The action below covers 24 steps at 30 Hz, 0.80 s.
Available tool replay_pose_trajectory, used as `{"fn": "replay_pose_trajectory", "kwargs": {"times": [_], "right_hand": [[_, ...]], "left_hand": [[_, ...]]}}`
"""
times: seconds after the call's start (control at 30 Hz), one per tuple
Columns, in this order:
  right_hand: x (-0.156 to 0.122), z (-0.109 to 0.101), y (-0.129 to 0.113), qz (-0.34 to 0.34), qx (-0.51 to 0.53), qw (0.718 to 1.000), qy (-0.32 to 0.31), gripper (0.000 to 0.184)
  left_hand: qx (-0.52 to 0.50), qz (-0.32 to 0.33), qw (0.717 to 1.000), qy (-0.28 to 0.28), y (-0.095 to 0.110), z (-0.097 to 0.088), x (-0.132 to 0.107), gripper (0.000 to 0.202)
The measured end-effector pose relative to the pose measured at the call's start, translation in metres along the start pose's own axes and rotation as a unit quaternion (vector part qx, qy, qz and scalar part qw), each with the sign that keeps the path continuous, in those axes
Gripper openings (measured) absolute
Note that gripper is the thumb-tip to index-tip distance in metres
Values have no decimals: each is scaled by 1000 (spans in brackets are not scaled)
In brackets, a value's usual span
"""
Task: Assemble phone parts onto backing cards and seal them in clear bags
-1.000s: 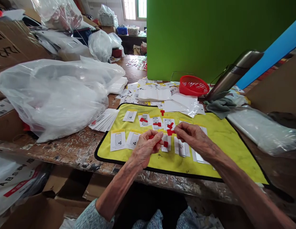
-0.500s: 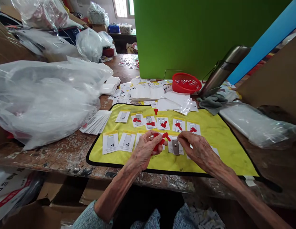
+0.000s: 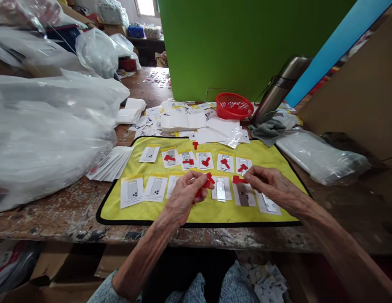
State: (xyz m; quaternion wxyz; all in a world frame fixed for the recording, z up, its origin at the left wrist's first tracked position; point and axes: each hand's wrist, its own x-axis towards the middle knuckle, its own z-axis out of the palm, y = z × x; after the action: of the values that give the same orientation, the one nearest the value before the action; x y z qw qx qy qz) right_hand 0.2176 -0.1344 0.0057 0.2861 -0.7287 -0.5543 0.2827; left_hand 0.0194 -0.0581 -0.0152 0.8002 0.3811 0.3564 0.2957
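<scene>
Several red T-shaped pieces [image 3: 209, 180] are bunched in my left hand [image 3: 187, 194], which is closed around them over the mat's middle. My right hand [image 3: 265, 182] pinches a single red T-shaped piece [image 3: 238, 179] between thumb and fingers. Just below that piece lies a white card with a grey metal plate [image 3: 243, 196]. To its left is a card with a shiny metal plate [image 3: 220, 189], and another silver plate [image 3: 269, 203] lies on a card under my right hand. In the back row, several cards carry red pieces [image 3: 225, 163]; one card [image 3: 149, 153] there has none.
The yellow mat [image 3: 145, 215] has a black edge. Behind it are loose cards, white paper stacks [image 3: 180, 122], a red basket [image 3: 233, 110], a metal flask [image 3: 279, 88] and a grey cloth [image 3: 268, 128]. Plastic bags [image 3: 50, 139] crowd the left; a plastic packet [image 3: 322, 155] lies right.
The view has shifted right. My right hand now holds a red T-shaped piece above the grey-plate card. My left hand still grips its bunch of red pieces.
</scene>
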Motion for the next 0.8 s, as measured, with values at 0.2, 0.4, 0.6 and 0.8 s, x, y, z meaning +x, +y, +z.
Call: {"fn": "replay_pose_trajectory", "kwargs": {"times": [0.2, 0.4, 0.6, 0.8], "right_hand": [[-28, 8, 24, 6, -163, 986, 27, 28], [-23, 20, 10, -79, -203, 971, 95, 18], [21, 59, -17, -140, -243, 957, 80, 12], [46, 74, -15, -124, -215, 967, 47, 4]], "left_hand": [[-8, -27, 999, 20, 1, 6, -1, 19], [-16, -12, 998, 59, 8, -1, -4, 23], [-22, 6, 997, 69, 13, -10, -9, 23], [-34, 11, 996, 80, 14, -19, -12, 20]]}}
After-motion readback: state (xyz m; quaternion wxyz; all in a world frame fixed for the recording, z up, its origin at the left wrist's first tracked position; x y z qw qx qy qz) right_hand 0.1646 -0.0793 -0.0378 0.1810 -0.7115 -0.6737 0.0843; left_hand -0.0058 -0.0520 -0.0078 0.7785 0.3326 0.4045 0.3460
